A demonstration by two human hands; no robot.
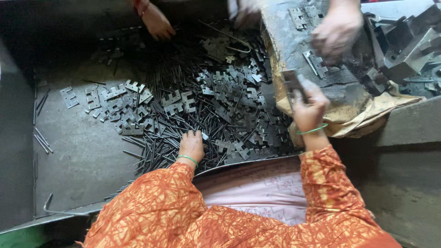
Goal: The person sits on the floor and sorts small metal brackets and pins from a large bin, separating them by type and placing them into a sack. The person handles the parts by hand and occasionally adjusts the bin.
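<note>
While a lone hinge leaf (69, 97) and a few stray pins (41, 140) lie apart at the far left of the dark metal tray (82, 170), the scattered hinge leaves (121, 108) thicken toward the middle, where they rest on a dense bed of thin steel pins (158, 138). The left hand (191, 146) sits low in that bed, its fingers (198, 135) curled down and pinched together on what looks like a single pin, though the tip of the grip is too small to be sure. Picking cleanly here seems to call for lifting one pin straight out, so that its neighbours do not drag along. Further right, the right hand (308, 108) is raised over the edge of a paper-wrapped block (349, 115), fingers clamped on a grey hinge piece (291, 79) held upright. Holding that piece steady, with its knuckles facing the pin, would make threading easier. Beyond, other people's hands (337, 27) work at the top, one (156, 20) over the pile's far edge.
</note>
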